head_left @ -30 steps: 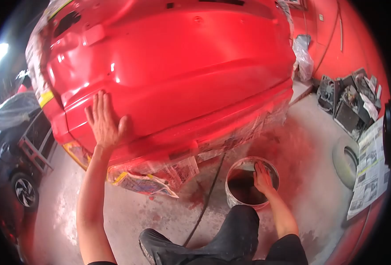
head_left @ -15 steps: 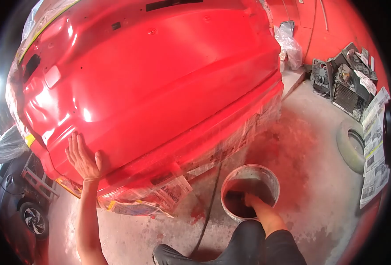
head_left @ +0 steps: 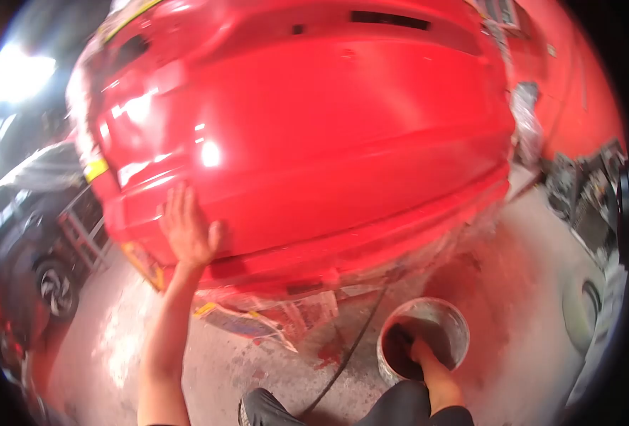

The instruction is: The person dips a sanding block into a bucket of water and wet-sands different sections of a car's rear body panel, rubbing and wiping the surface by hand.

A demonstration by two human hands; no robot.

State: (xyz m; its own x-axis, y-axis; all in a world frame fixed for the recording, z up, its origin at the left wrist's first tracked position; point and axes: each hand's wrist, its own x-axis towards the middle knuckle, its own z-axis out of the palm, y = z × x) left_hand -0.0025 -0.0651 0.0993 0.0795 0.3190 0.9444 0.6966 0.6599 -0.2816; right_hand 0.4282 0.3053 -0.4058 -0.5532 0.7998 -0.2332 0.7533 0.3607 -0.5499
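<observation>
My left hand (head_left: 188,228) lies flat with its fingers spread on a glossy red car body panel (head_left: 314,135), near its lower left edge. It holds nothing. My right hand (head_left: 421,349) reaches down into a round, pale-rimmed bucket (head_left: 461,328) on the floor, between the car and my knees. Dark contents fill the lower part of the bucket and hide my right fingers, so whether they grip anything does not show. Below the panel, plastic film and newspaper (head_left: 307,312) are taped along the car's lower edge.
A dark car (head_left: 23,248) and a metal stand (head_left: 81,231) are at the left. A black hose (head_left: 350,349) runs across the red-stained floor. To the right lie a tyre (head_left: 577,312) and a heap of car parts (head_left: 584,188), near a red wall (head_left: 570,78).
My view has tilted and turned left, so the panel and bucket sit farther right in it. My left hand stays on the panel and my right hand stays in the bucket.
</observation>
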